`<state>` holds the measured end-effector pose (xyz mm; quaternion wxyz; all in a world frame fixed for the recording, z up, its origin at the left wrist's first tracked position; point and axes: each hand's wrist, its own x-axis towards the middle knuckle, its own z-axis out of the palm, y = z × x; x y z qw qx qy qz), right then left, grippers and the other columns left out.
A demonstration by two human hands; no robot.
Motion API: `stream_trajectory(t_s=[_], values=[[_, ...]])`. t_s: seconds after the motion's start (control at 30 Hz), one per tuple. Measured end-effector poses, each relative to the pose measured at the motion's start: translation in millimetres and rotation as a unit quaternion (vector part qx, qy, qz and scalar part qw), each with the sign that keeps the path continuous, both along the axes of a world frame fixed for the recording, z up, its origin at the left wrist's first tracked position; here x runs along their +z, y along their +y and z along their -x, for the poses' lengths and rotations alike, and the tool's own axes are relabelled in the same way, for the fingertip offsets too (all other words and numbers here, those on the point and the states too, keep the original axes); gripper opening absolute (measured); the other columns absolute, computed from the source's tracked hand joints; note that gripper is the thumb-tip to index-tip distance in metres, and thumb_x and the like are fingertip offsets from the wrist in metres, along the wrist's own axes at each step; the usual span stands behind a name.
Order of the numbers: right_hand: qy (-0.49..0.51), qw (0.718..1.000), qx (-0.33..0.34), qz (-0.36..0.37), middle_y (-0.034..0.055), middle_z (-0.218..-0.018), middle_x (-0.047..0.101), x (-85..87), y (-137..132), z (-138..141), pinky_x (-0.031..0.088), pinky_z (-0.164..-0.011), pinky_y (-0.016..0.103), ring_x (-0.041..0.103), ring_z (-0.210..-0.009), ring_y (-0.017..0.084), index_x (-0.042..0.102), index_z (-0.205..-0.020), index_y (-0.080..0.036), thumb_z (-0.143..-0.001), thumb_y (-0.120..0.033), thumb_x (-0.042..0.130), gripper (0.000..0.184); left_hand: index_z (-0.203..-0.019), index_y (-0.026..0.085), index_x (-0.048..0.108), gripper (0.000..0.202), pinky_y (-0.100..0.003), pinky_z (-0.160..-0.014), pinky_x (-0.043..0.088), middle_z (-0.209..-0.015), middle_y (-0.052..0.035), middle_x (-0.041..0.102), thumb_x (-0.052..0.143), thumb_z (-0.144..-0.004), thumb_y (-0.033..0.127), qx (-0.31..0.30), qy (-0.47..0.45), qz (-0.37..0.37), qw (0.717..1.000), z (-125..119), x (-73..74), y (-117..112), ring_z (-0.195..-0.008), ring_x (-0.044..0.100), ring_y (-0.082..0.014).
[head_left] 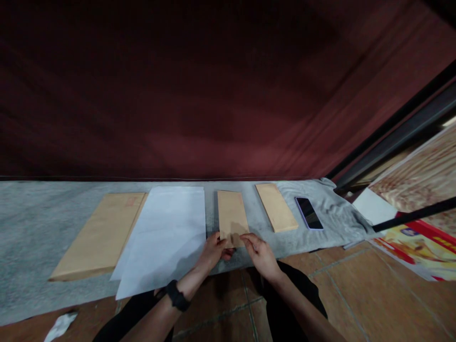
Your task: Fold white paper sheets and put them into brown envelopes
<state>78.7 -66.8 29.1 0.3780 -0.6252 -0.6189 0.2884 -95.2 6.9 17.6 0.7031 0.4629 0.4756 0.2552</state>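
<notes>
A small brown paper envelope [232, 211] lies in front of me, its near end at the cloth's front edge. My left hand [214, 249] pinches its near left corner, thumb on top and fingers curled underneath. At the near right corner, my right hand [258, 251] has thumb and fingertips closed on the envelope's edge. To the right rests a stack of similar small envelopes [277, 208]. On the left are white paper sheets [171, 228], and beyond them a pile of larger brown envelopes [101, 232].
A phone [309, 213] lies right of the envelope stack on the grey cloth [28, 228]. Behind stands a dark red curtain [199, 118]. A red and yellow printed box [423, 244] is at right, by a dark metal bar [420, 213]. White crumpled tissue [61, 327] lies on the tiled floor [342, 294].
</notes>
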Motion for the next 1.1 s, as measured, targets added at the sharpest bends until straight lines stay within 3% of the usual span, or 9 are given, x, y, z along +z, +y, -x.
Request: stream_trajectory(t_s=[0.17, 0.4, 0.47, 0.57, 0.63, 0.73, 0.87, 1.0, 1.1], values=[[-0.204, 0.974, 0.088, -0.048, 0.009, -0.155, 0.047, -19.8, 5.5, -11.2, 0.033, -0.121, 0.051, 0.043, -0.144, 0.024, 0.045, -0.15, -0.023, -0.106, -0.032, 0.034, 0.047, -0.096, 0.02, 0.046, 0.035, -0.033, -0.065, 0.06, -0.076, -0.003, 0.069, 0.062, -0.076, 0.045, 0.001, 0.015, -0.004, 1.0, -10.8, -1.8, -5.3, -0.067, 0.072, -0.02], [-0.273, 0.955, 0.109, -0.031, 0.0065, -0.161, 0.037, -32.7, 3.8, -15.2, 0.029, -0.123, 0.052, 0.036, -0.148, 0.022, 0.032, -0.157, -0.025, -0.107, -0.035, 0.034, 0.052, -0.091, 0.021, 0.05, 0.013, -0.031, -0.055, 0.051, -0.059, 0.0011, 0.061, 0.052, -0.09, 0.033, -0.022, 0.175, -0.097, 0.979, 1.1, 10.5, -10.1, -0.053, 0.065, -0.0206], [-0.255, 0.959, 0.116, -0.03, 0.0055, -0.158, 0.042, -30.5, 6.5, -18.8, 0.03, -0.123, 0.051, 0.039, -0.146, 0.021, 0.037, -0.155, -0.026, -0.107, -0.035, 0.034, 0.049, -0.09, 0.02, 0.056, 0.009, -0.033, -0.061, 0.05, -0.065, -0.0032, 0.064, 0.051, -0.093, 0.026, -0.029, 0.264, -0.206, 0.942, 5.2, 16.5, -18.7, -0.063, 0.069, -0.0236], [-0.216, 0.969, 0.118, -0.034, 0.0053, -0.155, 0.047, -30.1, 11.0, -24.2, 0.031, -0.122, 0.05, 0.042, -0.144, 0.02, 0.047, -0.149, -0.027, -0.107, -0.033, 0.033, 0.045, -0.096, 0.02, 0.063, 0.019, -0.037, -0.067, 0.053, -0.073, -0.0067, 0.069, 0.044, -0.098, 0.021, -0.111, 0.384, -0.459, 0.793, 1.7, 17.8, -36.1, -0.072, 0.072, -0.0264], [-0.187, 0.975, 0.115, -0.037, 0.0058, -0.152, 0.051, -31.1, 13.5, -27.4, 0.032, -0.122, 0.049, 0.045, -0.142, 0.019, 0.052, -0.146, -0.026, -0.107, -0.032, 0.033, 0.043, -0.097, 0.02, 0.066, 0.019, -0.039, -0.085, 0.054, -0.09, -0.0072, 0.074, 0.047, -0.098, 0.02, -0.155, 0.365, -0.536, 0.746, -5.5, 10.7, -45.9, -0.091, 0.073, -0.026], [-0.159, 0.979, 0.121, -0.027, 0.005, -0.149, 0.055, -30.5, 16.6, -32.2, 0.033, -0.122, 0.047, 0.047, -0.14, 0.018, 0.053, -0.144, -0.027, -0.108, -0.035, 0.031, 0.043, -0.129, 0.012, 0.058, 0.038, -0.045, -0.107, 0.046, -0.131, -0.016, 0.066, 0.056, -0.097, 0.032, -0.176, 0.354, -0.622, 0.676, -14.6, -9.1, -53.5, -0.124, 0.061, -0.0294], [-0.205, 0.959, 0.194, 0.0, 0.0027, -0.158, 0.042, -24.4, 26.1, -37.4, 0.025, -0.125, 0.047, 0.037, -0.147, 0.018, 0.041, -0.153, -0.03, -0.108, -0.041, 0.028, 0.048, -0.146, 0.008, 0.044, 0.079, -0.051, -0.115, 0.037, -0.152, -0.0215, 0.048, 0.059, -0.09, 0.061, -0.19, 0.365, -0.631, 0.658, -15.1, -32.3, -55.8, -0.142, 0.043, -0.035], [-0.284, 0.922, 0.263, 0.014, 0.002, -0.168, 0.017, -20.3, 56.6, -42.7, 0.014, -0.128, 0.045, 0.017, -0.154, 0.018, 0.019, -0.16, -0.028, -0.107, -0.049, 0.026, 0.057, -0.151, 0.015, 0.041, 0.08, -0.054, -0.119, 0.03, -0.157, -0.0165, 0.042, 0.051, -0.091, 0.067, -0.212, 0.363, -0.626, 0.657, -12.3, -39.6, -57.8, -0.147, 0.035, -0.035], [-0.319, 0.902, 0.289, 0.022, 0.0009, -0.168, 0.013, -21.3, 94.4, -47.7, 0.011, -0.128, 0.042, 0.012, -0.155, 0.016, 0.014, -0.161, -0.028, -0.108, -0.05, 0.021, 0.058, -0.156, 0.017, 0.032, 0.08, -0.055, -0.122, 0.022, -0.163, -0.0127, 0.032, 0.045, -0.094, 0.066, -0.221, 0.365, -0.629, 0.65, -11.9, -41.5, -58.0, -0.151, 0.027, -0.033]])
